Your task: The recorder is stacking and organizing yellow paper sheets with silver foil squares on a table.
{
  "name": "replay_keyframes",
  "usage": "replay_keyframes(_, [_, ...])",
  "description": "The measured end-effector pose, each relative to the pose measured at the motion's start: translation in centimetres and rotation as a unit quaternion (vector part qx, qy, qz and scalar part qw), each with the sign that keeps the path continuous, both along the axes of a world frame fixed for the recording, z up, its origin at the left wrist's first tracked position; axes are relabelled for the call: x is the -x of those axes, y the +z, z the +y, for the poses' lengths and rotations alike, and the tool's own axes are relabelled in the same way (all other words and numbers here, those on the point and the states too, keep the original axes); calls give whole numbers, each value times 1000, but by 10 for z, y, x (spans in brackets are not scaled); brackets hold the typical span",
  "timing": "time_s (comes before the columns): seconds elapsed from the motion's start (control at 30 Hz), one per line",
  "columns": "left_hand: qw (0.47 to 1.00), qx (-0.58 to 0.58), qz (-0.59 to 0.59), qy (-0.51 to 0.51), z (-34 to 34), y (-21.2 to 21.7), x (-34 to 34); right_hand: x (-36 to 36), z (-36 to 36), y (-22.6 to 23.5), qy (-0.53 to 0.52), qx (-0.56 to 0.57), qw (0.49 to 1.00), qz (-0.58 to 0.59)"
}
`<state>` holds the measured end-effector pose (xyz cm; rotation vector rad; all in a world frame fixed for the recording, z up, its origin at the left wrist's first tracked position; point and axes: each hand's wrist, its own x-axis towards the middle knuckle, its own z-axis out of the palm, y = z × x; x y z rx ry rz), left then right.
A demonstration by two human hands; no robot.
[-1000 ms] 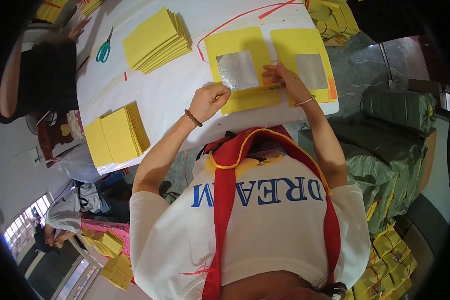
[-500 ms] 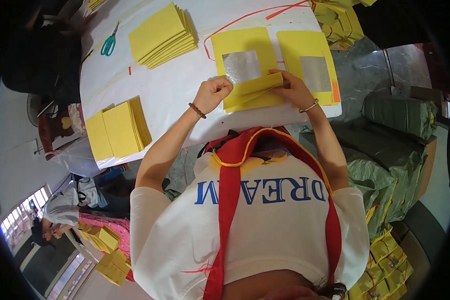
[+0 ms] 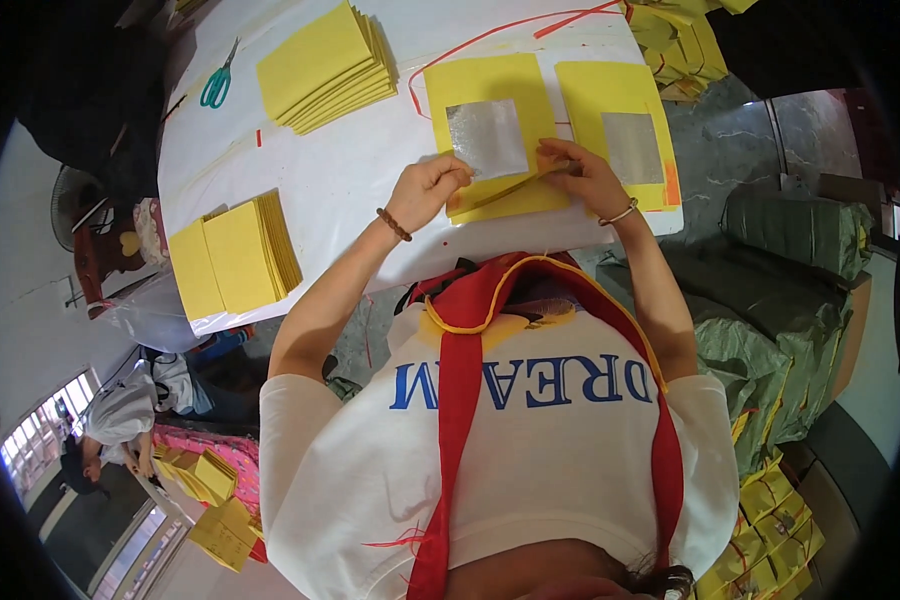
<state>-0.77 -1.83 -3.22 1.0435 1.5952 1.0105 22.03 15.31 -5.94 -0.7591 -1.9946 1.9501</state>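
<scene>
In front of me lies a stack of yellow paper point(image 3: 485, 80) with a silver foil square point(image 3: 488, 140) on it. My left hand point(image 3: 430, 190) is closed, its fingertips pinching at the stack's left side beside the foil's lower corner. The lower part of a yellow sheet point(image 3: 505, 191) is lifted and seen nearly edge-on. My right hand point(image 3: 585, 180) is closed on that sheet's right end, thumb and fingers bent round it. To the right, a second yellow stack point(image 3: 600, 85) carries another silver foil square point(image 3: 630, 145) and lies untouched.
Fanned yellow paper bundles point(image 3: 325, 70) and a folded yellow pile point(image 3: 235, 255) lie left on the white table point(image 3: 350, 170), with teal-handled scissors point(image 3: 216, 88). Red strips point(image 3: 460, 45) lie behind. Green wrapped bales point(image 3: 790, 330) stand right. Another person point(image 3: 120, 410) works at lower left.
The lifted yellow sheet has turned from a broad fold to a thin edge, uncovering more of the foil's lower part. My hands have shifted only slightly. The person at lower left has lowered their hands.
</scene>
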Motion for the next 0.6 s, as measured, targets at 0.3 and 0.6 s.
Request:
replay_keyframes(0.3, [827,-222,464,-226,6,16,-20,4,-2,15,-21,15,999,-26])
replay_keyframes(0.6, [827,-160,489,-227,1,25,-33,1,4,4,-21,20,999,-21])
